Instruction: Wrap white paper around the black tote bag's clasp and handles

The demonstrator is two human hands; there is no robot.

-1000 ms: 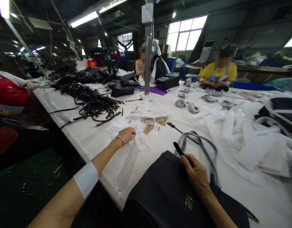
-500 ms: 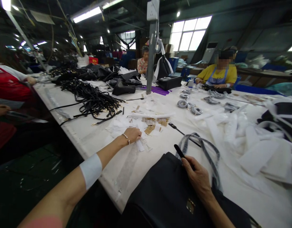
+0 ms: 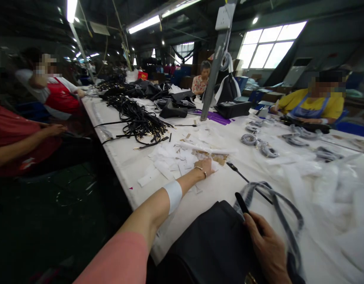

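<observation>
My left hand reaches far across the white table and rests, fingers curled, on scattered white paper strips and brown card tags; what it pinches is hidden. My right hand lies on a black handbag near the table's front edge, closed round a thin black tool. The bag's grey wrapped handles loop up just beyond that hand.
A heap of black straps lies at the far left, more black bags behind it. Grey coils and white wrapping cover the right. A metal pole stands mid-table. People sit along both sides.
The view has swung left and forward. My left hand has stretched farther out over the paper strips. My right hand stays on the bag with the tool.
</observation>
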